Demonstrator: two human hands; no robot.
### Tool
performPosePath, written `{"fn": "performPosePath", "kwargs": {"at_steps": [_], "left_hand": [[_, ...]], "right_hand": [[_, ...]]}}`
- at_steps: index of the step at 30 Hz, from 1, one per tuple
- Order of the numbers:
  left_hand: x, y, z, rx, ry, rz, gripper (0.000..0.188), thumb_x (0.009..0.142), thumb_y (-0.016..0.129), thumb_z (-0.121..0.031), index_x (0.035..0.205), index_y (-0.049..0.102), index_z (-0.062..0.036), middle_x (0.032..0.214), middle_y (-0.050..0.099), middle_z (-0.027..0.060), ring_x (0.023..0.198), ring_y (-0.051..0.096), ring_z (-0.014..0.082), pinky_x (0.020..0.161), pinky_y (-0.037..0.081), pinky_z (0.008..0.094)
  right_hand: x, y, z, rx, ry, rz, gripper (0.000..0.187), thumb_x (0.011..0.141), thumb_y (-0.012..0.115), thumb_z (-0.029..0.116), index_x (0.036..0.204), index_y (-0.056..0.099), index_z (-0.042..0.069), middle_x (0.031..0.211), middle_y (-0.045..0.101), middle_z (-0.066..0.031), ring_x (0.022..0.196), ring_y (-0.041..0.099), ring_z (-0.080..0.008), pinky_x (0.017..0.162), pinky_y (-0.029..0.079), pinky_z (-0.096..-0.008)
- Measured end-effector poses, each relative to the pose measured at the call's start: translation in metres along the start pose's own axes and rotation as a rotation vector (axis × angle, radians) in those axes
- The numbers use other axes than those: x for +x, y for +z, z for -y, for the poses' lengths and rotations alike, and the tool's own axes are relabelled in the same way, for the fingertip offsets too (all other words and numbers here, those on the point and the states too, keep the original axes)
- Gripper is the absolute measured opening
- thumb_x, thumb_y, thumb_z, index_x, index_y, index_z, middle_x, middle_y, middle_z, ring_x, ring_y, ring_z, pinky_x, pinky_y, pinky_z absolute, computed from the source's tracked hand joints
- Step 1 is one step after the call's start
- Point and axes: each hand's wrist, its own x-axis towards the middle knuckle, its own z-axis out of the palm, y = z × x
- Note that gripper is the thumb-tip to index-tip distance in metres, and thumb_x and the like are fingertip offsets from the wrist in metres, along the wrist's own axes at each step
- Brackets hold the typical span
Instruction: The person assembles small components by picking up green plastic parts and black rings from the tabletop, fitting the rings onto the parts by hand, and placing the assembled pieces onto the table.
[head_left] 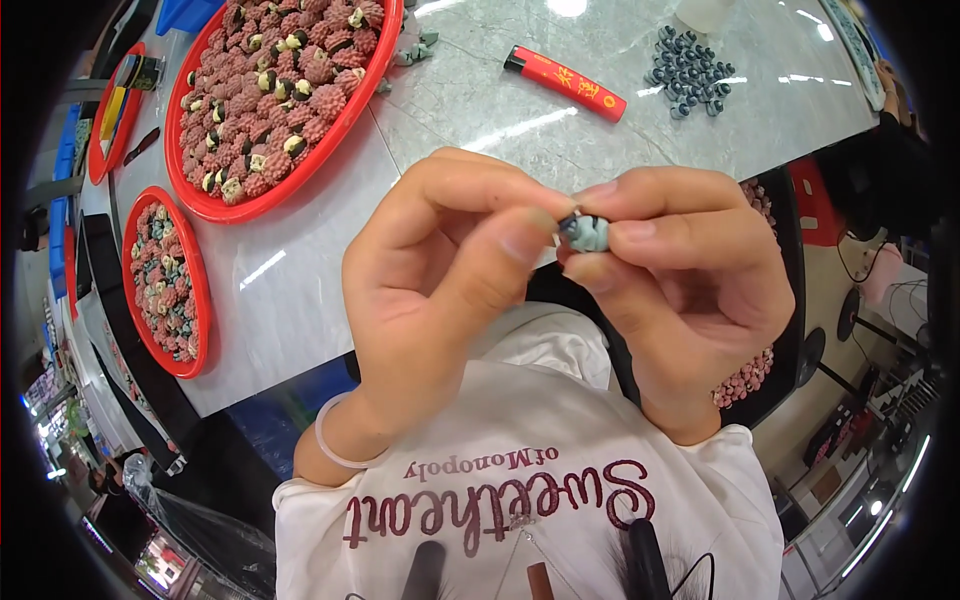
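In front of my chest both hands meet around a small pale teal moulded piece (591, 236). My right hand (700, 265) pinches this piece between thumb and fingers. A tiny dark blue bead-like part (567, 223) sits at its left side, where the thumb and forefinger of my left hand (425, 255) close in. Whether the dark part is fixed to the teal piece is hidden by the fingertips. Beyond my hands, a loose cluster of similar dark, glossy beads (690, 72) lies on the grey marbled table (460, 90).
A red lighter-shaped tube (568, 84) with a black end lies left of the beads. A large red tray (385, 75) of pink and cream pieces stands at the left, beside a smaller red tray (203, 335) of mixed pieces. Grey-green pieces (413, 48) lie by the large tray.
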Motion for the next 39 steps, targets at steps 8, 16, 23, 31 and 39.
{"fn": "performPosePath", "kwargs": {"at_steps": [8, 16, 23, 31, 39], "left_hand": [[0.017, -0.021, 0.008, 0.457, 0.392, 0.237, 0.019, 0.082, 0.060, -0.013, 0.093, 0.050, -0.0020, 0.088, 0.048, 0.0069, 0.068, 0.046, 0.0115, 0.055, 0.037, 0.0200], [0.008, -0.039, -0.014, 0.657, 0.358, 0.109, 0.027, 0.074, 0.061, 0.001, 0.100, 0.054, 0.0009, 0.094, 0.051, 0.0096, 0.065, 0.047, 0.0093, 0.059, 0.038, 0.0202], [-0.002, -0.058, -0.026, 0.740, 0.200, -0.041, 0.030, 0.075, 0.055, 0.004, 0.105, 0.050, 0.0027, 0.097, 0.051, 0.0109, 0.069, 0.049, 0.0105, 0.065, 0.039, 0.0211], [-0.005, -0.070, -0.050, 0.936, 0.248, -0.061, 0.025, 0.071, 0.055, 0.008, 0.095, 0.056, 0.0021, 0.092, 0.055, 0.0112, 0.070, 0.050, 0.0117, 0.061, 0.039, 0.0224], [0.062, -0.057, -0.084, 1.226, 0.185, 0.268, 0.010, 0.081, 0.054, -0.003, 0.088, 0.059, 0.0024, 0.078, 0.059, 0.0064, 0.066, 0.052, 0.0104, 0.059, 0.040, 0.0225]], "right_hand": [[-0.006, 0.003, -0.014, 0.322, 0.139, -0.085, 0.020, 0.071, 0.067, -0.005, 0.082, 0.053, 0.003, 0.090, 0.056, -0.0144, 0.083, 0.059, -0.0192, 0.073, 0.050, -0.0263], [0.014, -0.087, -0.028, -0.135, 0.217, -0.288, 0.018, 0.077, 0.057, -0.004, 0.095, 0.060, -0.002, 0.100, 0.056, -0.0120, 0.076, 0.055, -0.0147, 0.066, 0.044, -0.0230], [0.038, -0.094, -0.041, -0.958, 0.180, -0.144, 0.014, 0.074, 0.062, -0.003, 0.088, 0.061, -0.002, 0.081, 0.060, -0.0016, 0.073, 0.054, -0.0092, 0.069, 0.042, -0.0212], [0.099, -0.016, -0.049, -0.559, -0.112, 0.235, 0.014, 0.071, 0.060, -0.003, 0.085, 0.061, 0.001, 0.077, 0.060, -0.0071, 0.068, 0.057, -0.0151, 0.065, 0.045, -0.0264], [0.123, -0.023, -0.075, -0.785, -0.208, 0.597, 0.009, 0.075, 0.057, 0.000, 0.084, 0.058, 0.000, 0.081, 0.058, -0.0082, 0.070, 0.056, -0.0223, 0.064, 0.045, -0.0285]]}}
